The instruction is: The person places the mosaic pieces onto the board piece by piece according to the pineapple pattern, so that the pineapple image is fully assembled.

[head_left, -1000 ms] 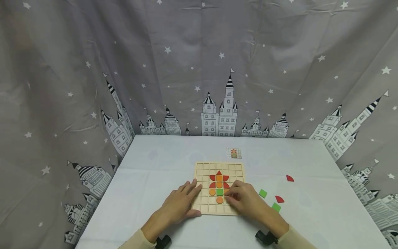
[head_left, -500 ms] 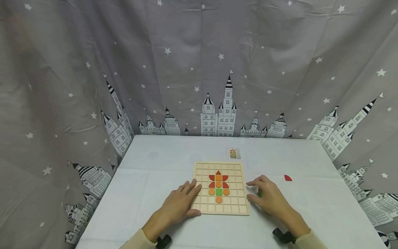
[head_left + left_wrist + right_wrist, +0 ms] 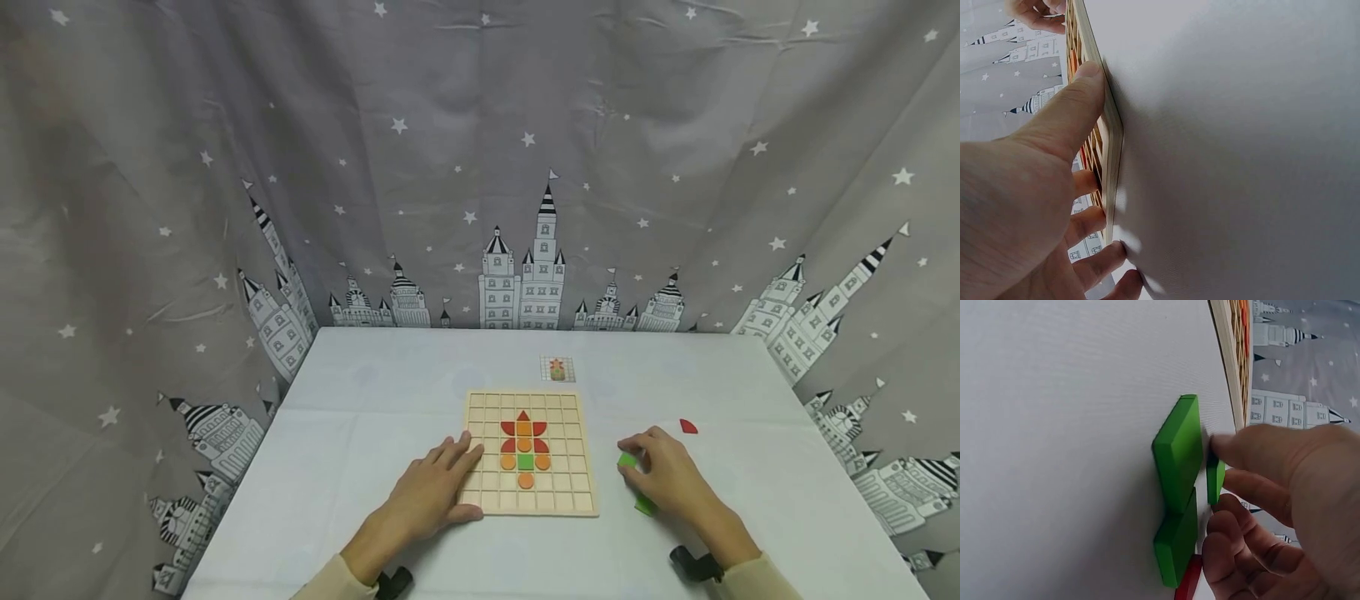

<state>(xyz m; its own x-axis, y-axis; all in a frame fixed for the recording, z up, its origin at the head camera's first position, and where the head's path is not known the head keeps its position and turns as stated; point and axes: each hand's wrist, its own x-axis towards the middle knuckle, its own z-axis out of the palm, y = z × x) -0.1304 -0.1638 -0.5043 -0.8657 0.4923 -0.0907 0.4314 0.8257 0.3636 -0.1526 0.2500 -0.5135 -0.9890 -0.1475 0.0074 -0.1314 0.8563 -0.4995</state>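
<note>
A wooden grid board lies flat on the table, holding a figure of red and orange pieces around one green square. My left hand rests flat on the board's left edge; the left wrist view shows its thumb against the board's rim. My right hand is on the table right of the board, over loose green squares. In the right wrist view its thumb and finger pinch a green square, next to two more green squares and a red piece.
A small pattern card lies behind the board. A loose red piece sits to the far right. The table has a white cover and is ringed by a grey castle-print curtain.
My right hand left the board, where an orange circle now sits right of the green square, and moved right to the loose green squares, pinching one. The left hand stayed put.
</note>
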